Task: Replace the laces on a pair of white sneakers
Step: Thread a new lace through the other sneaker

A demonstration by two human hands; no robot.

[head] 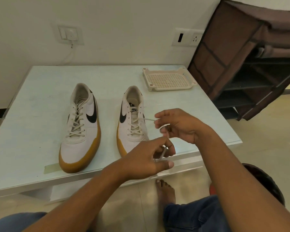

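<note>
On a pale desk (40,97), left hand (146,158) and right hand (179,126) each hold a pinching grip on the lace (148,119) trailing from one sneaker (132,124), apparently mid-unlacing; lower crossings need freeing next.

Left-of-centre sneaker (80,128) and centre sneaker (132,124) sit side by side on table (32,114). Tray (168,79) behind, further right. Rack (241,64) upper right of frame.

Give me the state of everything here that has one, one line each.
Laced sneaker: fully laced, upright.
Other sneaker: top eyelets unlaced, upright.
Lace: one end pulled free, held by both hands.
Left hand: pinching the lace.
Right hand: gripping the lace.
Shoe rack: cover lifted, shelves exposed.
</note>
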